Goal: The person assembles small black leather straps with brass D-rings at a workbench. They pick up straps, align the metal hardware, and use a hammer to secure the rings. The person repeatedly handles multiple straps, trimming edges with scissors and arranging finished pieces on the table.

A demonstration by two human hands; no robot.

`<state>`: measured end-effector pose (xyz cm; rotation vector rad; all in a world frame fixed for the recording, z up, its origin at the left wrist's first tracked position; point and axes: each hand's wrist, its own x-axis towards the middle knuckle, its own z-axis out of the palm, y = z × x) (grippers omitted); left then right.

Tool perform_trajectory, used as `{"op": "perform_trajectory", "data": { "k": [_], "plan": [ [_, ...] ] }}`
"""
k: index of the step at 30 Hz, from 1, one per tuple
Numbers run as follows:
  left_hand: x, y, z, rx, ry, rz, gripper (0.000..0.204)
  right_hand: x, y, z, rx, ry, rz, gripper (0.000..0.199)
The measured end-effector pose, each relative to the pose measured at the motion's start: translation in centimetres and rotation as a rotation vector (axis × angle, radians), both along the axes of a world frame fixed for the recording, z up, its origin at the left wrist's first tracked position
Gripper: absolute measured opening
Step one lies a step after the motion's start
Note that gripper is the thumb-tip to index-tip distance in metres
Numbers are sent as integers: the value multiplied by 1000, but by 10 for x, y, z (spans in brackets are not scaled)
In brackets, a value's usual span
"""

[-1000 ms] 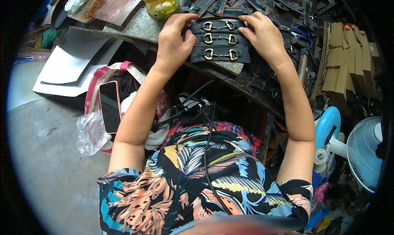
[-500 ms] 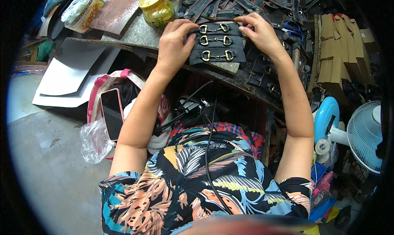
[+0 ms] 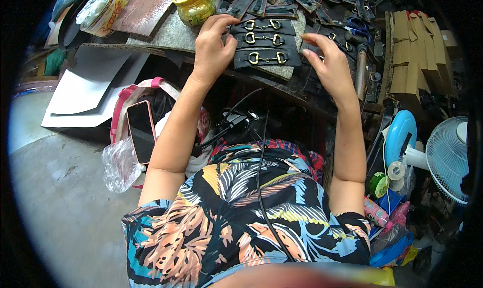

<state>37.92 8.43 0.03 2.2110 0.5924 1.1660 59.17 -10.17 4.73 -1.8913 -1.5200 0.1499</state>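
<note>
A pink-edged phone [image 3: 142,133] rests on a pink-and-white bag [image 3: 118,118], crumpled clear plastic [image 3: 118,168] beside its lower end. White sheets [image 3: 80,89] lie to the phone's upper left, a yellow-lidded jar [image 3: 196,12] beyond it; well to its right, a fan [image 3: 447,157] and tan cartons [image 3: 403,61].

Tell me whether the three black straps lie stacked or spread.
Spread: the three black straps lie in rows, each gold-coloured fitting in plain view; whether edges overlap, I cannot tell.
</note>
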Motion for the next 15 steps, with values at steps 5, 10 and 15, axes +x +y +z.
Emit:
{"op": "perform_trajectory", "data": {
  "k": [5, 10, 15],
  "plan": [
    [-2, 1, 2, -55, -113, -53, 34, -25, -13, -8, 103, 18, -85, 29],
    [-16, -10, 11, -60, -74, -81, 31, -29, -22, -8, 150, 189, -171, 25],
    [-27, -29, 23, 166, 125, -44, 28, -21, -27, -6, 123, 123, -164, 16]
  ]
}}
